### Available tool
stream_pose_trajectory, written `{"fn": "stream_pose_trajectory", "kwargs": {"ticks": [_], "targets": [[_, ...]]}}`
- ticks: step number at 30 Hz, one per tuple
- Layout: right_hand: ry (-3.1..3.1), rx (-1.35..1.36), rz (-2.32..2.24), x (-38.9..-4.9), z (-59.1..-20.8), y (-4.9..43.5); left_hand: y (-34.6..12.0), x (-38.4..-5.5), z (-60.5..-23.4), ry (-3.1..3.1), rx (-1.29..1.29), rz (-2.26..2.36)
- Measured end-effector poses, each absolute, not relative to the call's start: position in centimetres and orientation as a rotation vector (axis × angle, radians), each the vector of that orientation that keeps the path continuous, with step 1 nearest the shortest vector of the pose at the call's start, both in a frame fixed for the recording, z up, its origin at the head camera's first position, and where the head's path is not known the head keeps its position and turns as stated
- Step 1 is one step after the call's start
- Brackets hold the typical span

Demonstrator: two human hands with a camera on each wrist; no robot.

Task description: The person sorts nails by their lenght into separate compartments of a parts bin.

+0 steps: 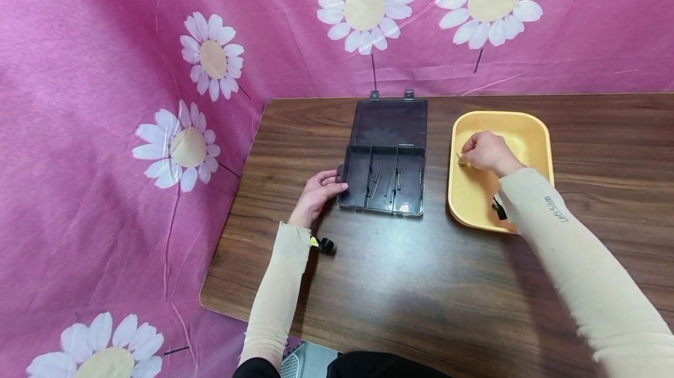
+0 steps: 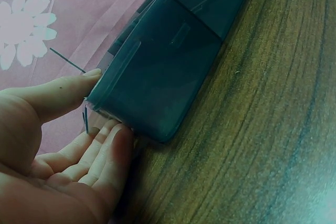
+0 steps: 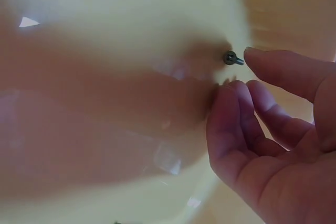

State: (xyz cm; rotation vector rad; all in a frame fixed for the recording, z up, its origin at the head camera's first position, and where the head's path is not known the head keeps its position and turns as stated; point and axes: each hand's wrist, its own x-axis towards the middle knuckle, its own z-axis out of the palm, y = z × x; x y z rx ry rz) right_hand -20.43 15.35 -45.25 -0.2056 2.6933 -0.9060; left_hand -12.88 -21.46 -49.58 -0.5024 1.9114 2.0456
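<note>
My left hand point(image 1: 314, 193) grips the left edge of a dark see-through compartment box point(image 1: 356, 173), thumb on the top edge and fingers low at its side. The lid point(image 1: 389, 124) lies open toward the back. Several long thin screws point(image 1: 375, 185) lie in the middle and right compartments. Inside a yellow basin point(image 1: 533, 126), my right hand point(image 1: 487, 151) reaches down at the left wall. A small dark screw point(image 3: 230, 57) with a cross-slotted head is right at the thumb tip; in the right wrist view, a gap shows between thumb and bent fingers.
Both containers stand on a brown wood-grain table point(image 1: 379, 272), the basin to the right of the box. A pink cloth point(image 1: 284, 33) with white flowers hangs behind and to the left. The table's left edge runs beside my left arm.
</note>
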Motion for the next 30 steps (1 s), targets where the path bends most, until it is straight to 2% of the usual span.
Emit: {"fn": "stream_pose_trajectory", "kwargs": {"ticks": [30], "targets": [[2.646, -0.216, -0.803, -20.14, -45.43, 14.51, -21.50, -12.86, -49.45, 1.898, -0.505, 2.063]]}}
